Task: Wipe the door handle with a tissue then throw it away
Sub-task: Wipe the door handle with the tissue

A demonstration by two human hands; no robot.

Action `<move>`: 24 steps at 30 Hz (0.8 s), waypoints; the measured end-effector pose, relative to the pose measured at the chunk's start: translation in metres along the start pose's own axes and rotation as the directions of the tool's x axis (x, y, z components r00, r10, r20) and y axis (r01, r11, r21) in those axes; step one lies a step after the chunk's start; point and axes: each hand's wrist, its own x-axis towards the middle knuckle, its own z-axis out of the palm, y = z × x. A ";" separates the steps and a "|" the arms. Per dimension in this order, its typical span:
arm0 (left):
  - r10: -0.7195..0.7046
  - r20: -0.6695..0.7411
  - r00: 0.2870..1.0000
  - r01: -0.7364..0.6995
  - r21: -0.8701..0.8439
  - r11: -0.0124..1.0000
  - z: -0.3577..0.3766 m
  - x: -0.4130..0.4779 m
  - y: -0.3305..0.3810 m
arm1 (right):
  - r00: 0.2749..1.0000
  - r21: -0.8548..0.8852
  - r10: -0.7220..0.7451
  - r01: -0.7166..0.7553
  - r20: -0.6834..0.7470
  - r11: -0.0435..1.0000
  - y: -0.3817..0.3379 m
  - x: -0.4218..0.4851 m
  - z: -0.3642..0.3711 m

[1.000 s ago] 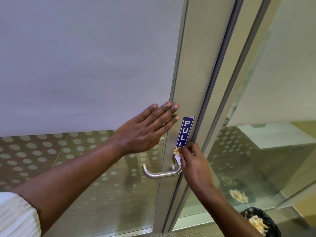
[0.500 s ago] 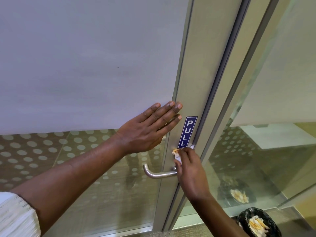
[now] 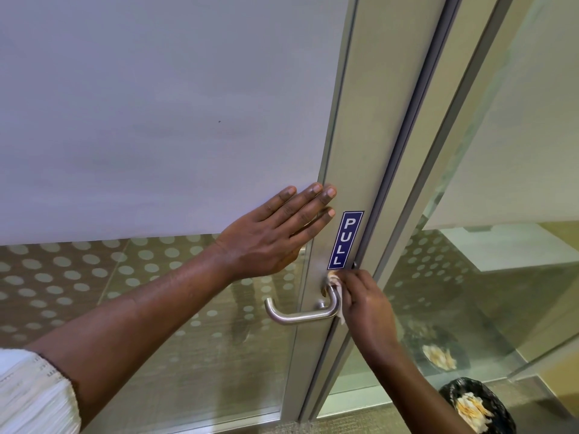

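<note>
A white sleeve (image 3: 34, 393) showed far left of the door handle (image 3: 302, 311), low in the corner. The left hand (image 3: 269, 236) lay flat on the door (image 3: 156, 120), up and to the left of the handle. Its fingers (image 3: 313, 198) were straight and close together, and it held nothing. The fingertips reached the grey metal door frame (image 3: 354, 151). Below that hand the glass had rows of pale dots (image 3: 62, 277).

The door handle was a silver bar, bent at both ends. It stuck out to the left from the metal frame. Just above it was a blue sign (image 3: 344, 239) that said PULL.

The right hand (image 3: 365, 300) was curled shut on a white tissue (image 3: 336, 292), right beside the handle. The tissue was pressed on the handle's right end, where the bar joins the door. A bit of tissue hung down under the hand.

To the right of the handle was another glass wall (image 3: 501, 151). Low and far to the right of the handle, a bin with a black bag (image 3: 476, 408) stood on the floor (image 3: 360, 421). It had crumpled tissues in it. The glass above the bin showed its reflection (image 3: 438, 355).
</note>
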 end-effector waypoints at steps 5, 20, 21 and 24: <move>0.001 -0.011 1.000 -0.001 0.017 1.000 0.001 -0.001 0.001 | 0.991 0.085 0.129 -0.126 -0.038 0.988 -0.008 -0.001 0.002; 0.003 0.005 1.000 -0.003 -0.009 1.000 0.001 -0.001 0.001 | 0.999 0.025 0.034 -0.033 -0.031 0.999 -0.019 -0.008 0.013; 0.002 0.005 1.000 -0.002 -0.008 1.000 0.001 0.000 0.000 | 1.000 -0.036 0.011 -0.011 -0.020 0.999 -0.023 -0.005 0.011; 0.007 0.006 1.000 -0.007 -0.002 1.000 -0.001 0.000 -0.001 | 0.982 -0.282 -0.115 0.154 0.150 0.947 -0.034 0.004 0.007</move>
